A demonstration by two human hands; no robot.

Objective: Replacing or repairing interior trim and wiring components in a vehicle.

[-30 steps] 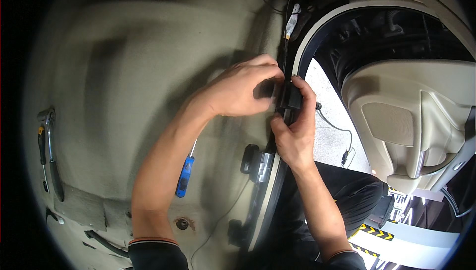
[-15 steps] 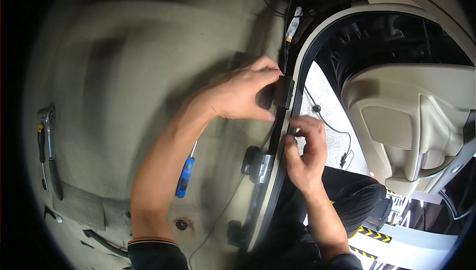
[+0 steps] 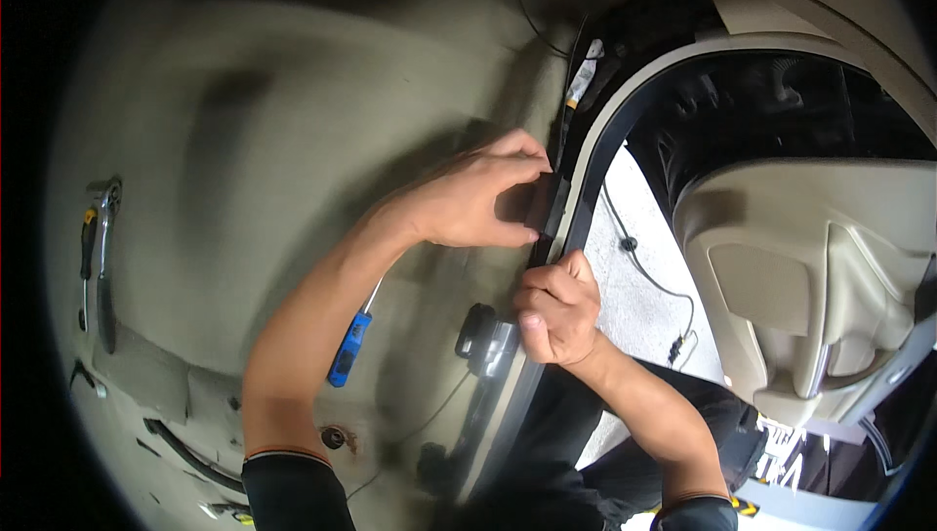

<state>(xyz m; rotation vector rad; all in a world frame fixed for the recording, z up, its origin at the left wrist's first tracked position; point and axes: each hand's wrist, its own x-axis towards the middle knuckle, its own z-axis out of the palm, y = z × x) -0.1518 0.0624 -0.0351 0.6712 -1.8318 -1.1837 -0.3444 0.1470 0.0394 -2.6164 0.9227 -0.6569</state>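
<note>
My left hand [image 3: 468,194] reaches over the door sill [image 3: 556,246], its thumb and fingertips on opposite edges of a dark rectangular piece [image 3: 549,204]. This piece lies along the sill's inner black strip. Just nearer to me, my right hand [image 3: 561,306] is closed in a fist over the sill, thumb bent inward; what it holds, if anything, is hidden. Beside that fist, on its left, sits a black and grey plastic fitting [image 3: 488,341] with a thin cable. Beyond my left hand, a white-wrapped wire bundle [image 3: 584,77] runs along the sill.
A blue-handled screwdriver [image 3: 349,350] lies on the beige car floor [image 3: 293,121] under my left forearm. Farther left are a ratchet [image 3: 107,267] and a yellow-black screwdriver [image 3: 89,228]. At right stands the open beige door [image 3: 761,287]; a black cable [image 3: 644,272] lies on the ground below.
My right hand has moved left onto the sill and curled from loosely bent fingers into a fist. My left hand keeps its place on the dark piece. The whole view has shifted slightly.
</note>
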